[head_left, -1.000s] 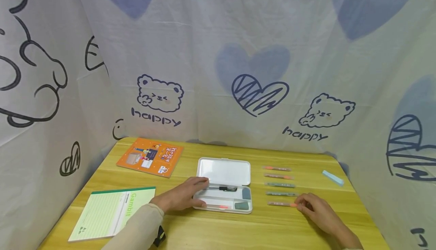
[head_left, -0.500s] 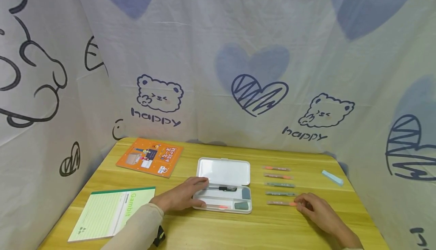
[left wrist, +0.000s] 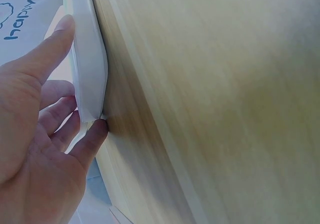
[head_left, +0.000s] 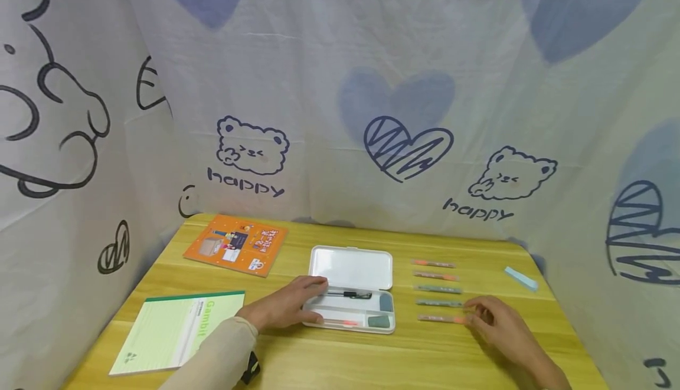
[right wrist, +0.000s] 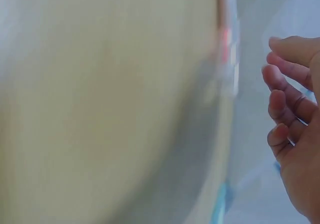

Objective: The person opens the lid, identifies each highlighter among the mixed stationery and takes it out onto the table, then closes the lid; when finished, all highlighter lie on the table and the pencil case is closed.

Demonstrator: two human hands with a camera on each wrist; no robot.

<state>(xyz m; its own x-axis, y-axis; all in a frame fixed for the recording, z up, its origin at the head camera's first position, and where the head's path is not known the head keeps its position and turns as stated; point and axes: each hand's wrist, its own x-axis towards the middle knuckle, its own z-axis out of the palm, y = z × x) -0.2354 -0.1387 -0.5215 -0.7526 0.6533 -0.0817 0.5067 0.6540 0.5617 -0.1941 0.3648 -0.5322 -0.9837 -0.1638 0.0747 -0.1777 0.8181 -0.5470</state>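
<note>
My left hand [head_left: 287, 302] holds the left end of an open white pencil case [head_left: 350, 267]. In the left wrist view its thumb lies along the case's wall [left wrist: 90, 59] and the other fingers bend about the end. Inside the case are a black pen [head_left: 357, 295], an orange-tipped pen [head_left: 345, 322] and two blue-green blocks, one of them the near block [head_left: 378, 321]. My right hand [head_left: 496, 325] hovers by the right end of the nearest orange pen [head_left: 440, 318]. Its fingers are loosely bent, apart from the pen in the right wrist view, with nothing held.
Several pens lie in a column right of the case, among them a green pen [head_left: 438, 289]. A pale blue stick [head_left: 521, 278] lies at the far right. An orange booklet [head_left: 236, 245] and a green-edged notebook [head_left: 170, 331] are on the left. Printed cloth [head_left: 329, 201] surrounds the table.
My right hand has lifted slightly off the nearest orange pen's end, its fingers now a little farther back. The left hand and the case stay as they were.
</note>
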